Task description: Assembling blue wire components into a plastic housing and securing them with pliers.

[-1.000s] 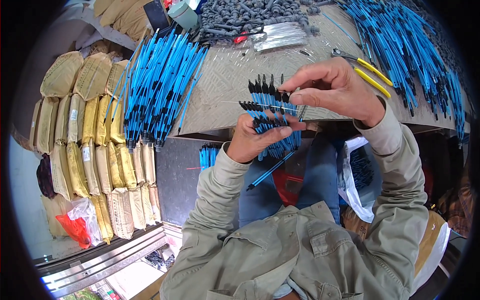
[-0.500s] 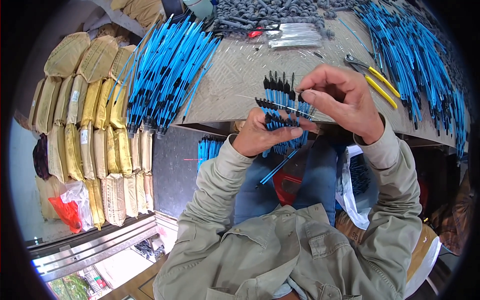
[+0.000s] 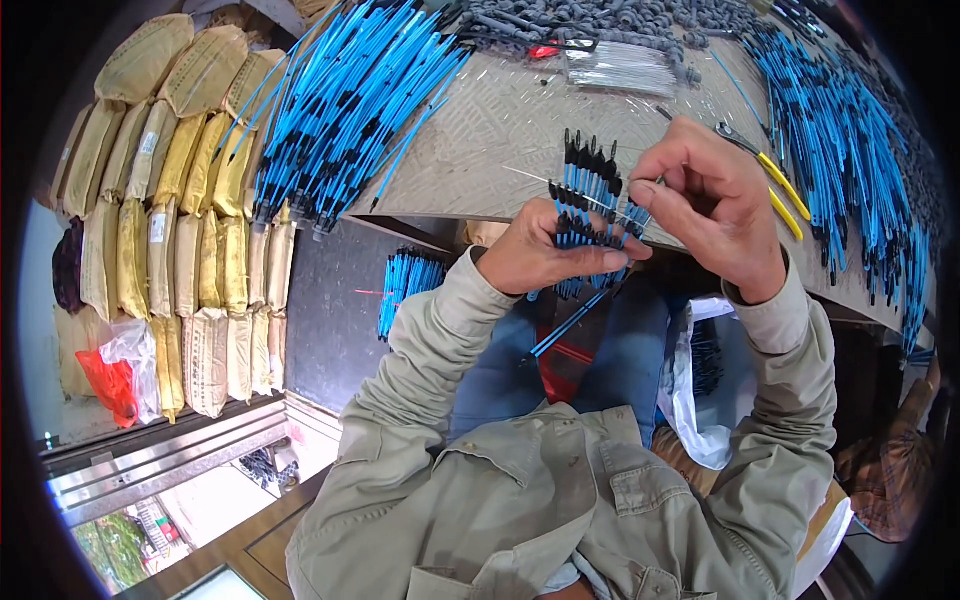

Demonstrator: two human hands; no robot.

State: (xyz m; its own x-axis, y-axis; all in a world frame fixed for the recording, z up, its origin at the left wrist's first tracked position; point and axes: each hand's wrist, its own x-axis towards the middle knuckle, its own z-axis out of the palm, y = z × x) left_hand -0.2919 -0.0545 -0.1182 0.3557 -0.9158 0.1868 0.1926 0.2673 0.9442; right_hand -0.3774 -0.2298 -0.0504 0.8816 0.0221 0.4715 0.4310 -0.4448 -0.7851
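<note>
My left hand (image 3: 530,252) is closed around a row of thin blue sticks with black ends (image 3: 592,190), held above my lap with the tips upward. A thin straight metal wire (image 3: 524,174) runs crosswise along the row, its free end sticking out to the left. At the row's right end, my right hand (image 3: 715,205) pinches a blue stick (image 3: 634,214) between thumb and fingers, which partly hide its top. Beneath the left hand, a couple of longer blue sticks (image 3: 572,325) hang down at a slant.
Large heaps of blue sticks lie at the table's left (image 3: 365,110) and right (image 3: 830,160). Yellow-handled pliers (image 3: 783,188), a packet of silver wires (image 3: 622,70) and grey parts (image 3: 590,20) are on the table (image 3: 480,130). Wrapped packages (image 3: 205,265) stand stacked at left; a white bag (image 3: 685,395) hangs by my right leg.
The view has shifted, so both hands and the row appear farther right. My left hand keeps its grip, and the right-hand pinch stays at the row's right end.
</note>
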